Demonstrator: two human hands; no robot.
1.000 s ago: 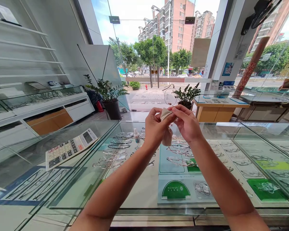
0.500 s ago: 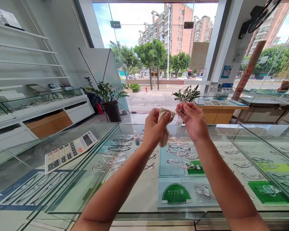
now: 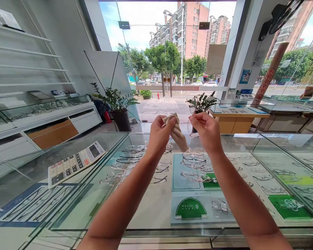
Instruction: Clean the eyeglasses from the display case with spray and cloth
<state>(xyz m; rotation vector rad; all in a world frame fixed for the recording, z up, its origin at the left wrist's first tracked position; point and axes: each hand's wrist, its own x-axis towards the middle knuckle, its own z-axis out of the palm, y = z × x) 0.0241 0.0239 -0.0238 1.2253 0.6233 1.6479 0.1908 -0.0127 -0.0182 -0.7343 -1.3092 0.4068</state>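
Note:
My left hand (image 3: 160, 132) is closed on a beige cleaning cloth (image 3: 179, 135), which hangs down from the fingertips toward the right. In my right hand (image 3: 207, 130) a thin-rimmed pair of glasses (image 3: 190, 127) is pinched between thumb and fingers. One round lens rim shows to the left of those fingers; the rest is mostly hidden by the hand. Cloth and glasses are a little apart. Both hands are raised above the glass display counter (image 3: 148, 215). Behind my left forearm, only the white top of a small spray bottle (image 3: 146, 143) shows.
Several rows of eyeglass frames (image 3: 194, 161) lie under the counter glass, with a green MOHOE sign (image 3: 191, 208) nearer me. A large calculator (image 3: 77, 163) rests at the left. Beyond stand potted plants (image 3: 120, 119) and glass doors (image 3: 167, 85).
My left hand has drawn slightly left, taking the cloth off the glasses, and the cloth now hangs loosely. The glasses' lens rim has come into view, and the spray bottle is mostly covered.

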